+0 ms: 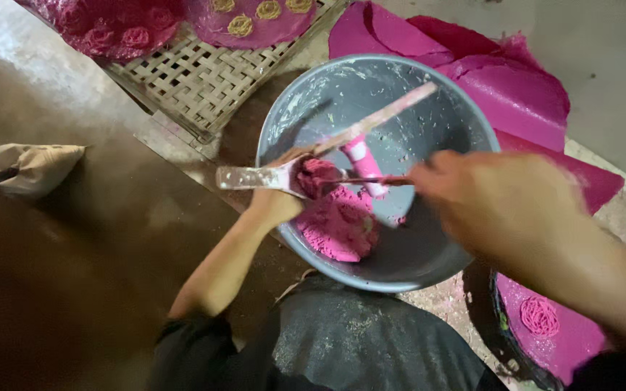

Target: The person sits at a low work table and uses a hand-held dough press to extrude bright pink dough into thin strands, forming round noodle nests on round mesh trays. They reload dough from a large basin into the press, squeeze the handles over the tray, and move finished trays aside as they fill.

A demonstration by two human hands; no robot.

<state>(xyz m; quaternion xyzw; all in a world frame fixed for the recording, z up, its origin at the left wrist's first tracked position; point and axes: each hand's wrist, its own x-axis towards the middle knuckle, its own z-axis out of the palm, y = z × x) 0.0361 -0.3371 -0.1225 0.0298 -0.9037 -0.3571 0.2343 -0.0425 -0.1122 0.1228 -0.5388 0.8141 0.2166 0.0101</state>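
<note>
Head view: right hand (505,206) blurred, its fingers hiding the stick's (371,180) end.

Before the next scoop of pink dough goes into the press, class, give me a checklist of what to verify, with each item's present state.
1. Left hand grips the long wooden press laid across the bowl: ok.
2. Right hand holds a thin stick that reaches the dough at the press: ok, though the hand is blurred.
3. Pink dough left in the grey bowl: ok, a good heap.
4. Bowl sits steady: cannot tell; its base is hidden.
5. Pink sheet at lower right has bare room beside its one coil: ok.
6. Press cup fully packed: cannot tell.
</note>
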